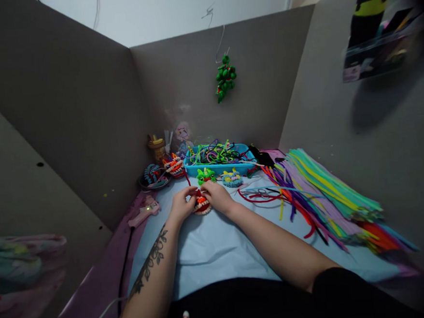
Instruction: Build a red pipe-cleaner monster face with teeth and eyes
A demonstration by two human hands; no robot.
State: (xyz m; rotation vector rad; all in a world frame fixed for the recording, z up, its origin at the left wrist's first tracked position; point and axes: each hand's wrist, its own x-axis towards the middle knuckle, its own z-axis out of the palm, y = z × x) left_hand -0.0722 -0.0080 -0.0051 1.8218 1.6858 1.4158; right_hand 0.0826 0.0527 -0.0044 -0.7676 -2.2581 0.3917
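Observation:
A small pipe-cleaner figure in red, orange and cream (202,207) rests on the blue cloth between my hands. From the left, my left hand (182,203) pinches its upper edge with thumb and forefinger. My right hand (217,196) closes on its top from the other side, and its fingertips partly cover the work. A dark red pipe cleaner (187,178) sticks up beside the left fingers. Just behind my hands sits a green pipe-cleaner figure with eyes (206,176). A blue and yellow one (232,178) stands to its right.
A blue basket (220,169) of tangled pipe cleaners stands at the back. Bundles of coloured pipe cleaners (330,189) cover the right side. At left lie a pink glue gun (146,211) with a cord and a dark dish (143,184). Grey partitions enclose the table.

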